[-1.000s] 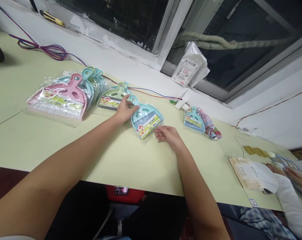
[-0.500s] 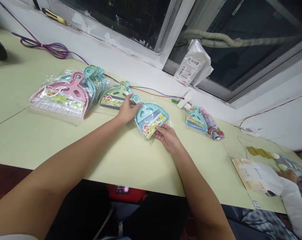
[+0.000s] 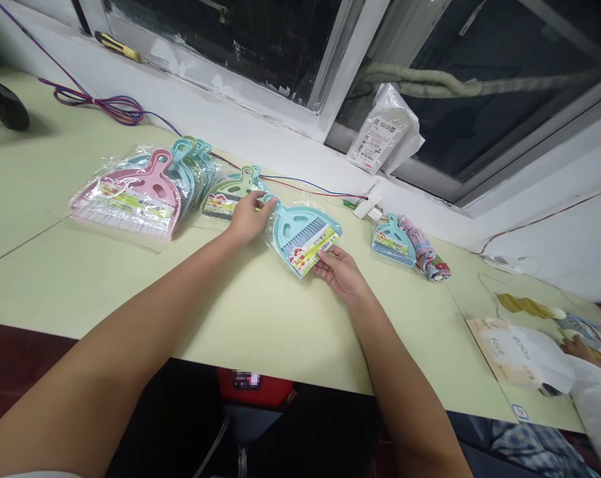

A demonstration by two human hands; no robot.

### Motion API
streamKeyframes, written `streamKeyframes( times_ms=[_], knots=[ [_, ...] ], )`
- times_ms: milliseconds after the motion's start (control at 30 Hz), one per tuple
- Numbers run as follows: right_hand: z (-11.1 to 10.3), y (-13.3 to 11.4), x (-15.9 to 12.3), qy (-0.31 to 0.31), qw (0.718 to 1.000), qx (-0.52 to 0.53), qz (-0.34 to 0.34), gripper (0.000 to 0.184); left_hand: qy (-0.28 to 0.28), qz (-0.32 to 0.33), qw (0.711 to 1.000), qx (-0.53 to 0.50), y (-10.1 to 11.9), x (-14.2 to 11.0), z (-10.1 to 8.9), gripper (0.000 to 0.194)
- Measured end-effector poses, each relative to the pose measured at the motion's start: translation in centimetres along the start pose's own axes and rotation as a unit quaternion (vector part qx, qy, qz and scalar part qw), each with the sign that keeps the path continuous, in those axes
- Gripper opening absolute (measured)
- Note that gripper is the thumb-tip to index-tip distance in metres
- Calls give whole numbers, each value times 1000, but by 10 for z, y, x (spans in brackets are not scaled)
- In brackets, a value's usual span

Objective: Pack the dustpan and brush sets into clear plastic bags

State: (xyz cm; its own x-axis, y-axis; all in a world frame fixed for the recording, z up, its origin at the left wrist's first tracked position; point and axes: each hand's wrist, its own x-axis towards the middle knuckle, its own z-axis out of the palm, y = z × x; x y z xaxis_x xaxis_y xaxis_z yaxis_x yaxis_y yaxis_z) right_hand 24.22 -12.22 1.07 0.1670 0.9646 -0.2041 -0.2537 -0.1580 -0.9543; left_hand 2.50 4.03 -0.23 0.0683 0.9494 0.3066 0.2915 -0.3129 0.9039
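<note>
A small blue dustpan-and-brush set (image 3: 304, 234) in a clear plastic bag is held between both my hands just above the pale green table (image 3: 261, 318). My left hand (image 3: 248, 216) is closed on its handle end. My right hand (image 3: 339, 271) pinches the wide lower edge by the label. Behind my left hand lies a green set (image 3: 225, 196). Further left is a fanned stack of several bagged sets with a pink one (image 3: 131, 192) on top.
Another blue set (image 3: 393, 240) lies to the right beside a folded patterned cloth (image 3: 424, 252). Coloured wires (image 3: 111, 106) run along the window ledge, where a white parcel (image 3: 383, 133) leans. A second person's hand (image 3: 582, 345) works over papers (image 3: 509, 348) at far right.
My right hand has moved from lying beside the blue set to gripping its lower edge. The set has shifted a little to the right with my left hand on its handle.
</note>
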Motion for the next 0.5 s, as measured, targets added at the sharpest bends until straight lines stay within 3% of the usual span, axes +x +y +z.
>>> streamKeyframes(
  times_ms=[200, 500],
  knots=[
    [-3, -5, -3, -30, 999, -20, 3, 38, 30, 14, 999, 21, -1, 7, -14, 49],
    [-13, -9, -3, -45, 998, -52, -8, 37, 37, 26, 998, 37, 3, 9, -21, 52]
  ],
)
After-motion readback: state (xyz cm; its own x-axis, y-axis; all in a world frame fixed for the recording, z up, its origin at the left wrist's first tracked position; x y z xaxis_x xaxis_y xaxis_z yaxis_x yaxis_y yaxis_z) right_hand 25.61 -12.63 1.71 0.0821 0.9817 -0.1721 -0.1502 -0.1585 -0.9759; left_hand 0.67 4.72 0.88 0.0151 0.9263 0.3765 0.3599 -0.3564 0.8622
